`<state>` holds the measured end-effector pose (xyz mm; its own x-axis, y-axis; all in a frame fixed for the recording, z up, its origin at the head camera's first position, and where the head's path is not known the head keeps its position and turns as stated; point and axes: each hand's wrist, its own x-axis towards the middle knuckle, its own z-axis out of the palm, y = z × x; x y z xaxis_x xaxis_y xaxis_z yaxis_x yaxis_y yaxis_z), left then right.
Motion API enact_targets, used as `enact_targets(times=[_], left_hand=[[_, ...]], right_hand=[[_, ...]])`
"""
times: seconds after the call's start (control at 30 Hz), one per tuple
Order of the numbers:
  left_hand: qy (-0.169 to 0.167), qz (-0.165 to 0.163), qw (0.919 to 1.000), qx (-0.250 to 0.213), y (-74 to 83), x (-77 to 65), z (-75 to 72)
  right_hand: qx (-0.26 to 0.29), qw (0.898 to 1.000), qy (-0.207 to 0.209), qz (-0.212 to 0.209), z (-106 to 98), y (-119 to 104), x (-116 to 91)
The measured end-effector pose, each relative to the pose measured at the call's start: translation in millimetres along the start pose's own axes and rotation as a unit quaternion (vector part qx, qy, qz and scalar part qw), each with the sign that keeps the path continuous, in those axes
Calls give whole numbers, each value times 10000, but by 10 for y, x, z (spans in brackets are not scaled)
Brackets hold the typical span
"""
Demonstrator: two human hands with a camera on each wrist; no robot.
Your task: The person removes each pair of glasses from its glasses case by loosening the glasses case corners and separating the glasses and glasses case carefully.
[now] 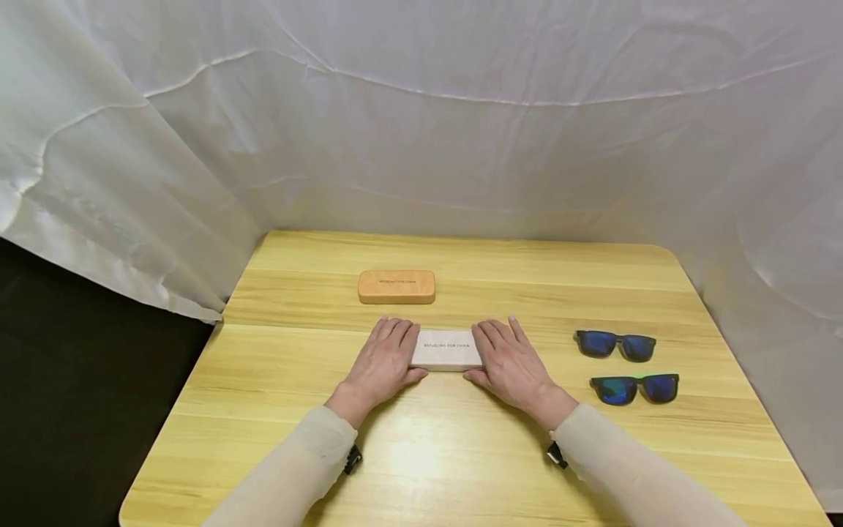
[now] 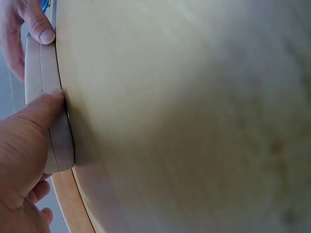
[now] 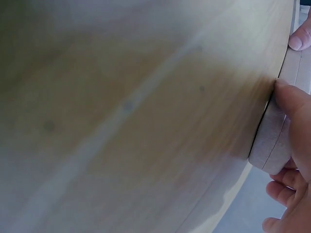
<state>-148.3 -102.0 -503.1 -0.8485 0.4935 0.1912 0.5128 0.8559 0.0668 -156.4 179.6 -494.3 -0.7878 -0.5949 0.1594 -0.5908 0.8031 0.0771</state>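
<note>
A pale, off-white glasses case (image 1: 446, 350) with lettering on its lid lies closed on the wooden table, between both hands. My left hand (image 1: 382, 360) grips its left end, the thumb on the near side and the fingers over the top and far side. At the right end my right hand (image 1: 516, 368) holds it the same way. Both wrist views show a thin seam along the side of the case (image 2: 60, 141), with each thumb pressed near it. The case's far side is hidden in the head view.
An orange glasses case (image 1: 396, 291) lies closed behind the white one, slightly left. On the right side of the table are two dark sunglasses, the upper pair (image 1: 598, 344) and the lower pair (image 1: 617, 391). A whitish curtain (image 1: 461, 161) hangs behind the table (image 1: 263, 454).
</note>
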Motion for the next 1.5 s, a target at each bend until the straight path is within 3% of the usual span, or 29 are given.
enact_targets(times=[0.37,0.87,1.13,1.5], left_hand=[[419,278,9986,184,-12,7,17],[419,521,9976,168,-10,137,-57],[516,579,9969,115,14,439,-108],[219,477,9980,357,120,1075,-79]], right_hand=[[204,9995,215,-71,16,2,12],[265,9965,731,-307,44,82,29],[192,9978,618,-168,-80,302,99],[-110,9985,542,44,-122,788,250]])
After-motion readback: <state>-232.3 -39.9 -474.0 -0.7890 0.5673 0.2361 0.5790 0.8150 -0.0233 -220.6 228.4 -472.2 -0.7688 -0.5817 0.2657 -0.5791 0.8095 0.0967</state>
